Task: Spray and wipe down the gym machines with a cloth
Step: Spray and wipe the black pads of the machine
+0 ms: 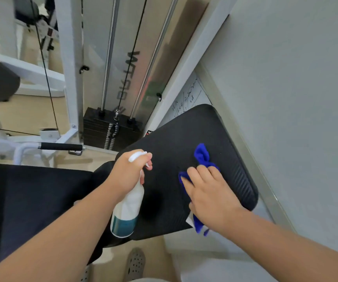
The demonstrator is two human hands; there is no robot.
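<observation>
A black padded seat (pixel 176 139) of a gym machine fills the middle of the view. My right hand (pixel 210 192) lies flat on a blue cloth (pixel 201 155) and presses it onto the pad's right half; cloth shows beyond the fingertips and under the wrist. My left hand (pixel 129 169) grips the neck of a white spray bottle (pixel 128 208) with a teal label, its nozzle over the pad's left part and a finger at the trigger.
A black weight stack (pixel 109 129) with steel guide rods and cables stands behind the pad in a white frame (pixel 68 64). A black-gripped handle (pixel 61 146) juts out at left. A grey wall (pixel 286 98) is close on the right. A second black pad (pixel 31 200) lies lower left.
</observation>
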